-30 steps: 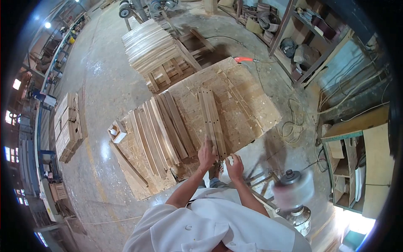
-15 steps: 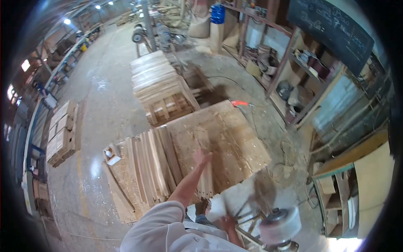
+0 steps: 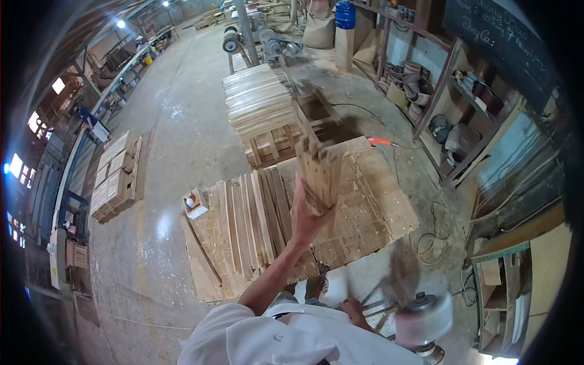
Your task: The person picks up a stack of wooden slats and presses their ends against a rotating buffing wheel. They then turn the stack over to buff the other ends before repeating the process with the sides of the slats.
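Observation:
My left hand (image 3: 308, 216) is wrapped round the lower part of a short bundle of wooden slats (image 3: 319, 176), which stands tilted up above the worktable (image 3: 377, 201). The slats' uneven ends point away from me. Just left of this hand, a row of long wooden slats (image 3: 252, 213) lies side by side on the table. Low by my body is my right hand (image 3: 353, 309), small in view; its fingers are not clear enough to read. Near it spins or blurs a pale round sanding drum (image 3: 424, 319) on a machine.
Behind the table stands a tall stack of slats (image 3: 258, 100). A white box with a bottle (image 3: 194, 205) sits at the table's left corner. An orange-red air tool (image 3: 380, 142) lies by the far corner. More stacked wood (image 3: 115, 176) is on the floor at left; shelves (image 3: 450, 109) stand at right.
My left hand has lifted the slats from the table and tilted them upright. The view has shifted, so the table and stacks appear further right or lower. My right hand stays low by my body.

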Available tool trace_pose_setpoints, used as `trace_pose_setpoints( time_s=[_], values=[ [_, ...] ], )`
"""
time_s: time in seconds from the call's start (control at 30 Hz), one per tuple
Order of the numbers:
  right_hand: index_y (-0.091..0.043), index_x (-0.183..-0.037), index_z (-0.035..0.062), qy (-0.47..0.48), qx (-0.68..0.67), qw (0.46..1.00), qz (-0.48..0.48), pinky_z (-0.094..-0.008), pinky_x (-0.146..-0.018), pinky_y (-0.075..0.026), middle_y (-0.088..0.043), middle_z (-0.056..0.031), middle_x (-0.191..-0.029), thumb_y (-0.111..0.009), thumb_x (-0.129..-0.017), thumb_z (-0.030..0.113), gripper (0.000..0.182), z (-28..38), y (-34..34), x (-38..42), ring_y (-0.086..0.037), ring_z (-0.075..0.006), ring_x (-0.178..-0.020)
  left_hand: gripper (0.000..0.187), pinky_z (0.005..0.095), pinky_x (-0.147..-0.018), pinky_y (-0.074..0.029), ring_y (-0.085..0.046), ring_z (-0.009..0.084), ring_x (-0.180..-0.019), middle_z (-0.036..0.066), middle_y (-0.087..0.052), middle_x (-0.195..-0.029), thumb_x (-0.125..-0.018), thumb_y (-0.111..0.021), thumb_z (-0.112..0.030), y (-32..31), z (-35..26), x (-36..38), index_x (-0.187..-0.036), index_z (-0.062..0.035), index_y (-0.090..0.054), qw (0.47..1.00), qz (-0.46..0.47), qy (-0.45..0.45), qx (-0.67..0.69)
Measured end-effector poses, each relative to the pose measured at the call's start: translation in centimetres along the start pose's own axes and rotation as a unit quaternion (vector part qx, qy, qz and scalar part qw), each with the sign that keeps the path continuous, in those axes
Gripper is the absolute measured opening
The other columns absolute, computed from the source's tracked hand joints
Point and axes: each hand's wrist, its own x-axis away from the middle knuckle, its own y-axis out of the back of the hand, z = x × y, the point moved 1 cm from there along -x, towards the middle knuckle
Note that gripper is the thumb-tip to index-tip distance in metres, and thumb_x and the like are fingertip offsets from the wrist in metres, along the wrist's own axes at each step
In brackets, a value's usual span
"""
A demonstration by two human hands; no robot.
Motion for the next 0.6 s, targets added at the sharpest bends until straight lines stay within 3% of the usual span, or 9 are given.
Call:
trace_pose_setpoints(
  time_s=[0.03,0.1,0.23,0.33,0.4,0.47,0.53,0.57,0.6],
  values=[
    [-0.074,-0.09,0.0047,-0.006,-0.002,1.0,-0.004,-0.0459,-0.079,-0.054,-0.07,-0.0224,-0.089,-0.069,-0.078,0.04,0.037,0.6,0.4,0.1,-0.068,-0.0372,-0.088,0.111,0.043,-0.108,-0.043,-0.05,0.0272,-0.127,0.019,-0.042,-0.144,-0.071,-0.084,-0.011,-0.6,2.3,1.8,-0.154,-0.0026,-0.011,1.0,0.005,-0.001,0.005],
    [-0.073,-0.093,0.0043,0.02,-0.049,0.998,-0.037,-0.0452,-0.083,-0.053,-0.071,-0.022,-0.093,-0.07,-0.076,0.04,0.04,2.0,0.5,1.0,-0.068,-0.0363,-0.091,0.103,0.0417,-0.107,-0.042,-0.049,0.0334,-0.129,0.024,-0.047,-0.139,-0.068,-0.086,-0.018,-2.1,8.2,5.5,-0.149,0.0017,-0.025,0.997,0.033,0.061,-0.012],
    [-0.073,-0.098,0.0058,-0.056,-0.019,0.998,-0.016,-0.044,-0.085,-0.053,-0.071,-0.0201,-0.098,-0.072,-0.074,0.041,0.043,2.3,-1.3,2.8,-0.068,-0.0353,-0.094,0.099,0.0409,-0.104,-0.044,-0.052,0.031,-0.125,0.02,-0.051,-0.135,-0.067,-0.087,-0.017,-1.8,9.7,6.6,-0.146,0.0007,-0.03,0.996,0.01,0.084,0.003],
    [-0.072,-0.105,0.0082,-0.089,-0.065,0.994,-0.007,-0.0434,-0.088,-0.052,-0.07,-0.0175,-0.107,-0.068,-0.081,0.037,0.038,3.2,-0.8,3.2,-0.067,-0.0331,-0.097,0.097,0.0391,-0.103,-0.046,-0.056,0.0267,-0.119,0.015,-0.055,-0.131,-0.067,-0.088,-0.015,-0.1,9.9,3.8,-0.146,-0.0003,-0.033,0.988,0.031,0.097,0.118],
    [-0.068,-0.114,0.0066,0.085,-0.16,0.983,-0.029,-0.0396,-0.094,-0.05,-0.068,-0.0162,-0.114,-0.064,-0.089,0.033,0.036,1.5,-2.2,3.4,-0.065,-0.0297,-0.104,0.09,0.0364,-0.1,-0.048,-0.059,0.021,-0.113,0.011,-0.058,-0.126,-0.066,-0.088,-0.011,1.9,9.5,3.0,-0.141,-0.0004,-0.04,0.957,0.108,0.141,0.228],
    [-0.067,-0.119,0.0109,0.072,-0.155,0.983,-0.073,-0.0374,-0.082,-0.054,-0.069,-0.0098,-0.108,-0.067,-0.091,0.025,0.032,9.6,4.9,5.9,-0.067,-0.0236,-0.093,0.079,0.0352,-0.096,-0.048,-0.06,0.0179,-0.111,0.008,-0.061,-0.121,-0.071,-0.084,-0.016,4.0,7.8,1.4,-0.138,0.0001,-0.045,0.924,0.18,0.157,0.297],
    [-0.053,-0.135,0.0019,0.201,-0.1,0.965,-0.139,-0.0351,-0.102,-0.043,-0.058,-0.0151,-0.133,-0.06,-0.096,0.037,0.053,12.4,8.3,6.1,-0.055,-0.0248,-0.122,0.071,0.0358,-0.095,-0.048,-0.06,0.0168,-0.109,0.006,-0.063,-0.117,-0.076,-0.078,-0.021,4.5,7.8,1.1,-0.136,-0.0003,-0.047,0.835,0.333,0.225,0.375],
    [-0.049,-0.139,0.003,0.158,-0.293,0.937,-0.102,-0.0364,-0.102,-0.044,-0.055,-0.0136,-0.136,-0.064,-0.094,0.037,0.059,18.5,12.6,9.2,-0.055,-0.0256,-0.122,0.065,0.0383,-0.096,-0.047,-0.06,0.0185,-0.111,0.007,-0.064,-0.118,-0.08,-0.071,-0.028,3.2,8.7,2.1,-0.135,-0.001,-0.05,0.809,0.335,0.243,0.417],
    [-0.044,-0.144,0.0042,0.112,-0.478,0.869,-0.066,-0.0378,-0.101,-0.046,-0.053,-0.0121,-0.139,-0.068,-0.091,0.036,0.066,23.6,15.5,12.8,-0.056,-0.0264,-0.121,0.065,0.0383,-0.096,-0.047,-0.06,0.0185,-0.111,0.007,-0.064,-0.118,-0.08,-0.071,-0.028,1.9,9.1,3.2,-0.135,-0.001,-0.05,0.8,0.354,0.247,0.418]
  ],
)
